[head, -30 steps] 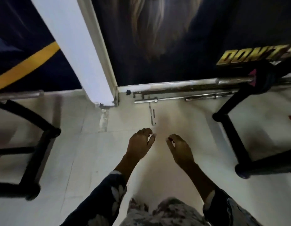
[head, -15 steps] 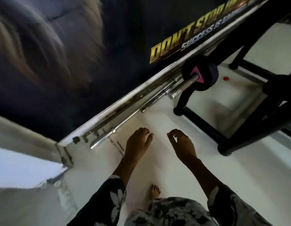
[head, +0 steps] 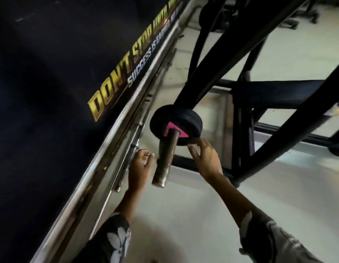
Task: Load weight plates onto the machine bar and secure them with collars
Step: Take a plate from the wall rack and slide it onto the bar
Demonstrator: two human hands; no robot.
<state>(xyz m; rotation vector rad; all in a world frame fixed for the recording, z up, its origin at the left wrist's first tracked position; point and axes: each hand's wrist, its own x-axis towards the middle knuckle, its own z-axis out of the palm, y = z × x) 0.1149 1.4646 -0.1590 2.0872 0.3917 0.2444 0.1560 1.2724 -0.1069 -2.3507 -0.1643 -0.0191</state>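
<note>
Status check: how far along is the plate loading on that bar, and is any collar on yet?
Done: a stack of black plates already sits on the machine bar, with a pink piece at the hub. In hand: nothing; the left hand and right hand are both empty and open on either side of the bare bar end. Left: no collar shows on the bar, so securing remains, plus any further plates.
</note>
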